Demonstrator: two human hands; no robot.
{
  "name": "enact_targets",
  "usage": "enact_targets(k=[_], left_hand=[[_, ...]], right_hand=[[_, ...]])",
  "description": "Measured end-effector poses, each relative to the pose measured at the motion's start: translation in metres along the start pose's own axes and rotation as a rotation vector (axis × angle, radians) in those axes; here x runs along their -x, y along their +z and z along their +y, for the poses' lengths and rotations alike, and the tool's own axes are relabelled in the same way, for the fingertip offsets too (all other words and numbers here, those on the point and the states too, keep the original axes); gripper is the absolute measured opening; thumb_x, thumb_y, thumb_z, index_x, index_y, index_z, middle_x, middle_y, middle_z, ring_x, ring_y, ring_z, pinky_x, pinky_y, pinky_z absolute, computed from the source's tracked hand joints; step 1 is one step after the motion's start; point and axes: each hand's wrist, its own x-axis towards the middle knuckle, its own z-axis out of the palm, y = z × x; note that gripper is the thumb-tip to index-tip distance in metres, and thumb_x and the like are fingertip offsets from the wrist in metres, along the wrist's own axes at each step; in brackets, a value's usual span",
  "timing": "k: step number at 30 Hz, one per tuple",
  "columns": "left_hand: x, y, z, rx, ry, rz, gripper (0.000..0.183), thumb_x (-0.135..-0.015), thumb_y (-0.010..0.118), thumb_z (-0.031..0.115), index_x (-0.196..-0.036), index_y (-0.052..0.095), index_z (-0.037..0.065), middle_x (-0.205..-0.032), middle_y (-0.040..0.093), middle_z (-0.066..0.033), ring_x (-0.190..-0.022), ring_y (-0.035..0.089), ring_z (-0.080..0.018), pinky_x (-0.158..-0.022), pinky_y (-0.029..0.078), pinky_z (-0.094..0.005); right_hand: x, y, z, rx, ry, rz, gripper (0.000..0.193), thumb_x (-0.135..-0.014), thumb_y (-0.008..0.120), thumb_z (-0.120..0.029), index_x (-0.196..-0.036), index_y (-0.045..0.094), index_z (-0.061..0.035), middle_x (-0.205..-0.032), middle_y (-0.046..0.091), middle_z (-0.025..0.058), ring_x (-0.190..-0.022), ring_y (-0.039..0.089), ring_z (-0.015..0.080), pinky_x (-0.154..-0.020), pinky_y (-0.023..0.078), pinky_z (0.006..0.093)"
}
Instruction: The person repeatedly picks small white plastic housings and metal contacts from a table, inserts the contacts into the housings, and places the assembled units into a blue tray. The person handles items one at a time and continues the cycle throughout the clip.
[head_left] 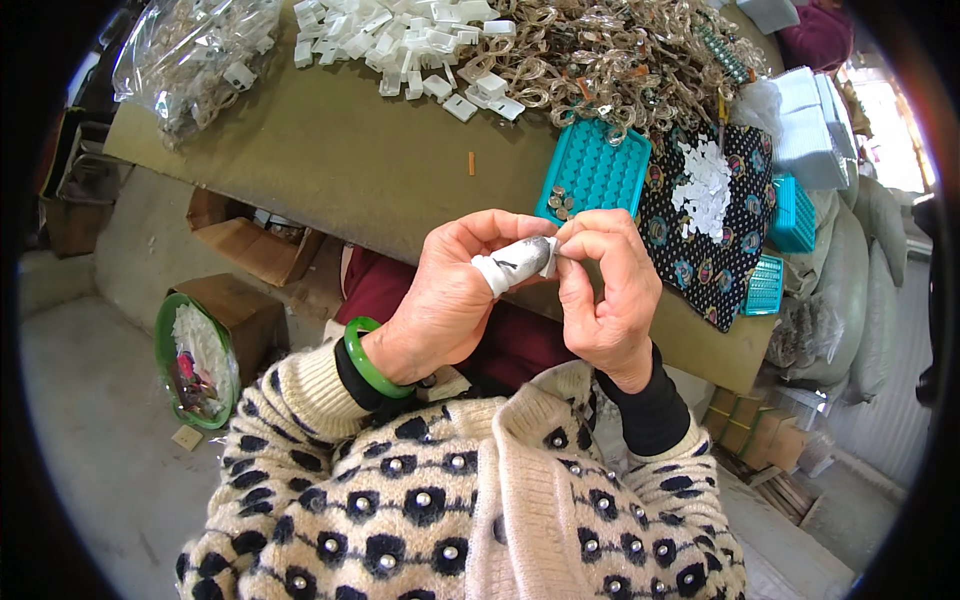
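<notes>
On the left, a round green basin [165,350] is standing on the floor, holding crumpled white material, with a brown cardboard box [245,315] sitting just beside it. Farther away, a glossy clear plastic bag [200,60] is bulging on the dull olive worktop [370,180]. To its right, smooth white plastic pieces [400,40], small and boxy, are lying in a heap.

The left hand [440,290], a polished green bangle [370,360] circling its wrist, is rising from a knitted sleeve [285,400] over the worktop's near edge. Its fingers are curving rightward; whether they are pinching anything is hidden. A soft white tubular cover [515,265], dark-smudged and rolled at one rim, is sitting at this hand's thumb side, apparently enclosing the thumb. Beyond, a thin orange-brown strip [472,163] is lying flat.

A teal dimpled tray [605,175] is resting on the far side of the hands, carrying round metallic discs [560,203]. The right hand [615,285] is bending inward, its thumb and index finger pinching a small white bit [550,262] at the cover's tip. Looped, translucent brownish cords [620,60] are piling up beyond. Farther right, papery white flakes [705,190] are scattering over a black patterned cloth [690,265].
</notes>
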Motion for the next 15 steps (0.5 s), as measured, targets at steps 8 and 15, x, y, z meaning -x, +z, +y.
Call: enact_targets(k=[8,15], left_hand=[[-0.008,-0.011,0.025,0.288,-0.148,-0.102,0.027,-0.101,0.049,0.011,-0.126,0.055,0.003,-0.12,0.063,-0.0227,-0.105,0.067,-0.0373,-0.083,0.06,-0.0452],[-0.014,-0.018,0.03,0.324,-0.148,-0.053,0.025,-0.099,0.055,0.015,-0.12,0.058,0.0,-0.118,0.064,-0.0239,-0.096,0.07,-0.033,-0.079,0.061,-0.0384]], right_hand=[[-0.053,-0.018,0.023,0.136,-0.019,-0.113,0.007,-0.083,0.063,0.002,-0.087,0.059,-0.001,-0.084,0.058,0.0103,-0.073,0.06,0.0259,-0.064,0.048,0.0328],[-0.082,0.011,0.053,0.946,-0.195,-0.11,0.028,-0.076,0.076,-0.022,-0.083,0.054,-0.0058,-0.083,0.052,0.0083,-0.077,0.06,0.0257,-0.066,0.05,0.0372]])
